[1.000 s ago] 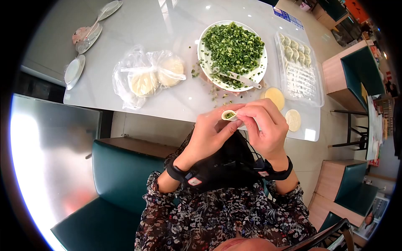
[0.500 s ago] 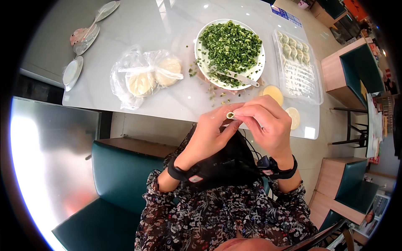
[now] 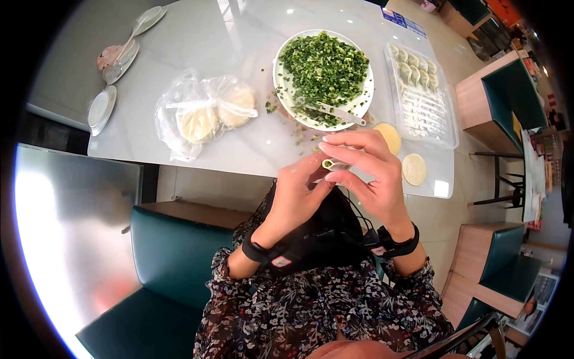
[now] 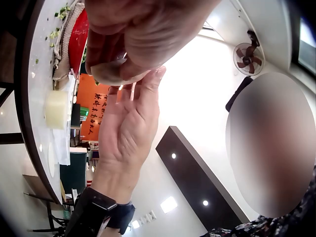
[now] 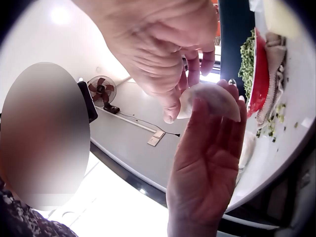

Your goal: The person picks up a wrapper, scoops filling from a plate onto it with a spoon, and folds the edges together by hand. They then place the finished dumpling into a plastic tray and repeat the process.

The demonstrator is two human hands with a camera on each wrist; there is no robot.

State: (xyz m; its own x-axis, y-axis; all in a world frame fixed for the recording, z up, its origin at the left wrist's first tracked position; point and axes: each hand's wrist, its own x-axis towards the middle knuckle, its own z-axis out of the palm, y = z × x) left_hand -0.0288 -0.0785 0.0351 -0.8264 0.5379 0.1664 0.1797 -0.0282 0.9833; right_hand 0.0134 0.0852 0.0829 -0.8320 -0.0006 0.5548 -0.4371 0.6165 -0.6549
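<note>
A half-folded dumpling (image 3: 327, 164) is between my hands near the table edge, its open end showing green filling. My left hand (image 3: 297, 192) grips it; in the right wrist view the left thumb (image 5: 199, 107) presses against the dumpling's (image 5: 217, 98) pale, curved wrapper. My right hand (image 3: 375, 173) surrounds the other end with fingers and thumb spread apart, the thumb at the wrapper's corner. Just ahead, a white plate (image 3: 280, 90) is heaped with chopped greens (image 3: 326, 69), and a flat spatula (image 3: 344, 113) lies on its rim.
A clear tray (image 3: 426, 116) of finished dumplings stands at the right. Near it are a stack of round wrappers (image 3: 390, 139) and a single wrapper (image 3: 414, 169). Bagged dough (image 3: 200, 122) lies left, and small dishes (image 3: 101, 109) line the far left. Green scraps dot the table.
The right finger and thumb have come apart from their pinch on the dumpling and spread. The dumpling's opening has narrowed since the first frame. The left hand keeps its grip.
</note>
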